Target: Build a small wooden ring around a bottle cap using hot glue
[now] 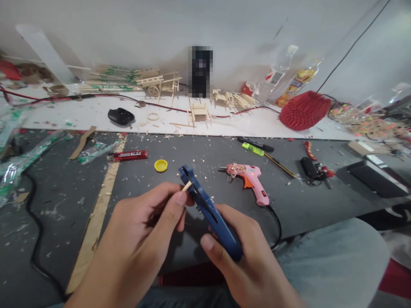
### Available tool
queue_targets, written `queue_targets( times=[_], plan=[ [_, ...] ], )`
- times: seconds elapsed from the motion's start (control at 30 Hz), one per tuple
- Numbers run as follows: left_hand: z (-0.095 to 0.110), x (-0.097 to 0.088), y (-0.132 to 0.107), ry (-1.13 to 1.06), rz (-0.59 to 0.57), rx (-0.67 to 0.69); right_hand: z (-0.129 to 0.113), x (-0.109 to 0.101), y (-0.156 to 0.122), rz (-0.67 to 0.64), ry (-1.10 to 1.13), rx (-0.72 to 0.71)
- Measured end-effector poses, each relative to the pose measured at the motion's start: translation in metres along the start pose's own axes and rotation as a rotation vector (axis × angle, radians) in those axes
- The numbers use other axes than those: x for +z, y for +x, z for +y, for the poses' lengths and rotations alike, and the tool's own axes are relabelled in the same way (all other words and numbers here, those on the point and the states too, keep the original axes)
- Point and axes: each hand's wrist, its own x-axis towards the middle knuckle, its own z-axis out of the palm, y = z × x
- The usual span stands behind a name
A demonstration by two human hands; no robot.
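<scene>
In my left hand [154,226], a short thin wooden stick [187,186] is pinched between thumb and fingers. Its free end sits at the jaws of a blue hand cutter [221,229], shaped like a wire stripper. My right hand [244,252] is wrapped round the cutter's handles, with the thumb along the near side. The cutter tilts up and to the left, and its jaws meet the stick just beyond my left fingertips. Whether the blades press on the stick I cannot tell. My left fingers hide the rest of the stick.
A pink glue gun [247,175] lies right of the cutter, its cord running down. Near it are a black marker [256,143] and a pencil [280,165]. A yellow cap [161,165] and red tube [131,155] lie left. Small stick-built furniture [199,112] stands behind.
</scene>
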Motion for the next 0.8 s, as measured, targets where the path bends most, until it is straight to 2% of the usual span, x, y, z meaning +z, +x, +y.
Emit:
queue_targets(
  times=[0.23, 0.63, 0.8],
  plan=[
    [0.001, 0.002, 0.001, 0.133, 0.082, 0.165, 0.009, 0.01, -0.004, 0.118, -0.169, -0.099],
    [-0.002, 0.005, 0.003, 0.229, 0.164, 0.261, 0.011, 0.016, -0.006, 0.161, -0.277, -0.092],
    [-0.007, 0.003, 0.003, 0.247, 0.159, 0.262, 0.013, 0.02, -0.007, 0.18, -0.288, -0.101]
  ],
)
